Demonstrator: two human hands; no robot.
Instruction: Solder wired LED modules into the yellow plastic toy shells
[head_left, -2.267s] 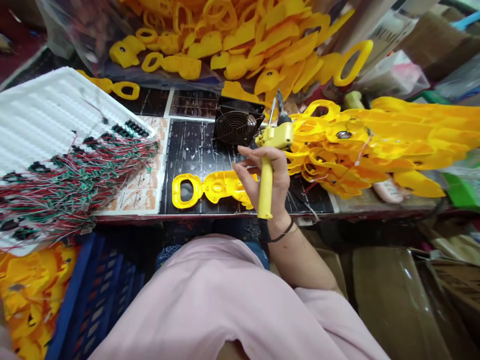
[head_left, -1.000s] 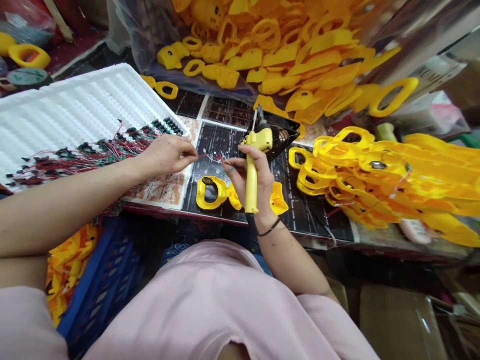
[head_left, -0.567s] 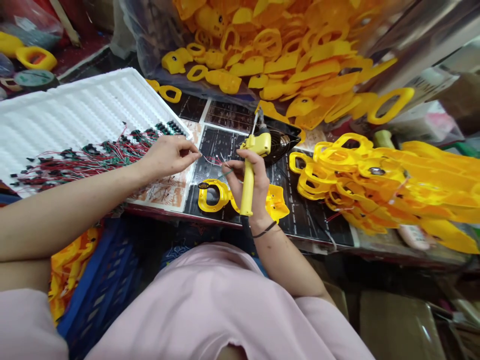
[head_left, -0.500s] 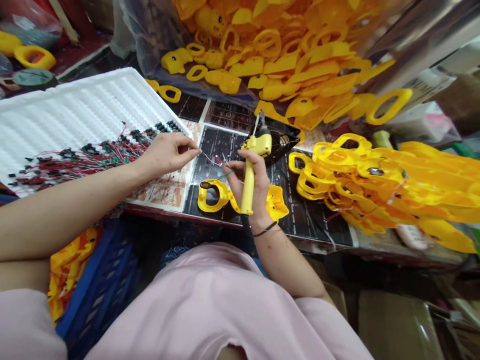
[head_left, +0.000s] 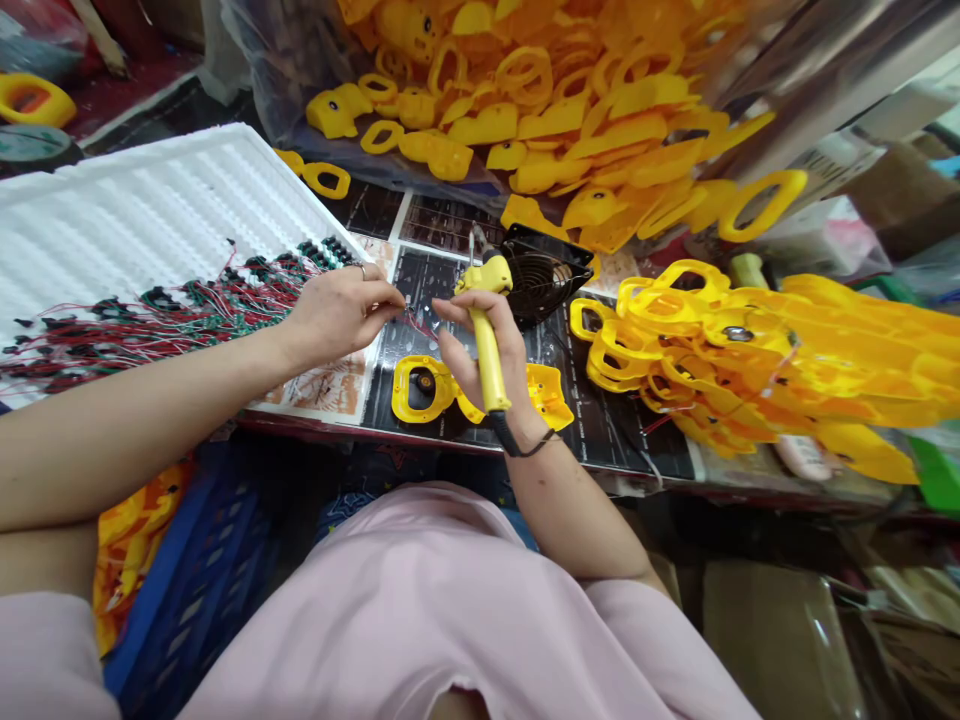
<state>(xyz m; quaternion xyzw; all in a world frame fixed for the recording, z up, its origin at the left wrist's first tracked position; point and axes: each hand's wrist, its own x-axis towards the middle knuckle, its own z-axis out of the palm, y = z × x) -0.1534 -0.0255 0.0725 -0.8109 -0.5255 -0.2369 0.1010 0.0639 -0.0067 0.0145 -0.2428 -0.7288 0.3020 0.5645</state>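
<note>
My left hand (head_left: 337,312) is closed in a pinch on the end of thin red and white wires (head_left: 417,322) above the bench. Beside it, my right hand (head_left: 491,345) holds a yellow pistol-shaped soldering iron (head_left: 489,360), its tip pointing up and away from me. The thumb and index finger of that hand are spread near the loose wires. Just below my hands lies an open yellow plastic shell (head_left: 403,392), partly hidden by my right hand. A small round black part (head_left: 425,383) shows inside its ring-shaped end.
A white foam tray (head_left: 187,190) on the left holds many wired parts (head_left: 180,315). Behind the iron stands a black fan (head_left: 547,275). Yellow shells (head_left: 720,350) are piled at right, and more fill a plastic bag (head_left: 525,120) at the back. A blue crate (head_left: 195,590) is below left.
My right hand has tilted the soldering iron and its thumb and index finger have spread off the wires. The black part has shifted from the shell's rim to inside its ring.
</note>
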